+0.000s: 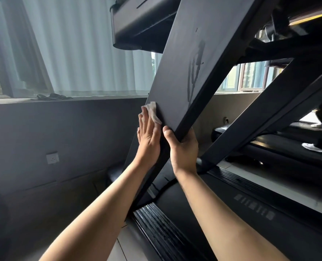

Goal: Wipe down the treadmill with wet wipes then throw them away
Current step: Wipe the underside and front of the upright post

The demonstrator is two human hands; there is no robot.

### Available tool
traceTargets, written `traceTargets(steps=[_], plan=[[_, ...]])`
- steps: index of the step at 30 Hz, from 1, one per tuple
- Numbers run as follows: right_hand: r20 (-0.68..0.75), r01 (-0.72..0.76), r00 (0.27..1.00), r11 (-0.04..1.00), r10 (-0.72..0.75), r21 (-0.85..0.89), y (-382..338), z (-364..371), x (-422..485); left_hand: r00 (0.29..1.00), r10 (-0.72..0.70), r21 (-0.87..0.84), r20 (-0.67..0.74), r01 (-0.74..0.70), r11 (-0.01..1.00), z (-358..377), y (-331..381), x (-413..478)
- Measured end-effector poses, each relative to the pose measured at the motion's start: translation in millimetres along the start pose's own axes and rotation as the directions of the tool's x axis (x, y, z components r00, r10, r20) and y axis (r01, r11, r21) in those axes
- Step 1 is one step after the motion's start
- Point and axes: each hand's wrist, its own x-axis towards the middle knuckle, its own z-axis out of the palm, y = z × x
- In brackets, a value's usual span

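A black treadmill fills the middle and right; its broad slanted upright (190,59) rises from the deck to the console (137,21) at the top. Wet streaks mark the upright's face. My left hand (149,136) lies flat with straight fingers against the upright's left edge and presses a white wet wipe (154,112) onto it. My right hand (182,149) grips the upright's right edge just below, thumb on the front face and fingers wrapped behind.
The treadmill's ribbed side rail (156,228) and belt deck (231,213) run below my arms. A second treadmill (280,146) with a person's white shoe (316,148) on it is at the right. A grey wall with a socket (52,158), a windowsill and curtains stand on the left.
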Motion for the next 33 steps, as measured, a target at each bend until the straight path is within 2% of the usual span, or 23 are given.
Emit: traceTargets(steps=[3,5,7,10,14,16,21,24,26,28,31,33], plan=[[0.002,0.044,0.999,0.998,-0.044,-0.052,-3,-1,-2,0.997,-0.070,-0.021,-0.032,0.069,0.997,-3,5,18],[0.015,0.076,0.997,0.997,-0.077,0.021,-11,-2,-1,0.996,-0.077,-0.022,-0.045,0.076,0.997,-3,6,17],[0.020,0.106,0.994,0.991,-0.108,0.079,-23,-4,7,0.999,-0.003,0.019,-0.033,0.004,1.000,-1,6,6],[-0.032,0.136,0.990,0.989,-0.134,0.064,-36,-1,17,0.991,0.135,0.070,0.021,-0.136,0.988,7,13,-21],[-0.066,0.106,0.993,0.993,-0.102,0.052,-35,2,14,0.979,0.203,0.077,0.020,-0.204,0.976,12,22,-32],[-0.055,0.102,0.994,0.993,-0.098,0.065,-36,1,15,0.987,0.161,0.064,0.015,-0.162,0.985,9,23,-24],[-0.037,0.096,0.995,0.994,-0.094,0.059,-42,-2,16,0.993,-0.098,-0.091,-0.066,0.092,0.992,-2,34,18],[-0.043,0.095,0.995,0.994,-0.093,0.051,-42,-1,16,0.990,-0.128,-0.093,-0.067,0.121,0.988,-4,37,24],[-0.045,0.092,0.995,0.994,-0.089,0.066,-43,-2,16,0.998,-0.061,-0.050,-0.028,0.060,0.997,-3,40,11],[-0.040,0.090,0.995,0.994,-0.088,0.068,-43,-2,16,0.996,0.083,-0.003,0.019,-0.083,0.997,-1,43,-5],[-0.069,0.076,0.995,0.995,-0.071,0.069,-46,0,13,0.961,0.268,0.089,0.068,-0.273,0.958,2,41,-18],[-0.086,0.082,0.993,0.993,-0.075,0.081,-46,2,13,0.935,0.343,0.127,0.094,-0.353,0.927,-1,39,-17]])
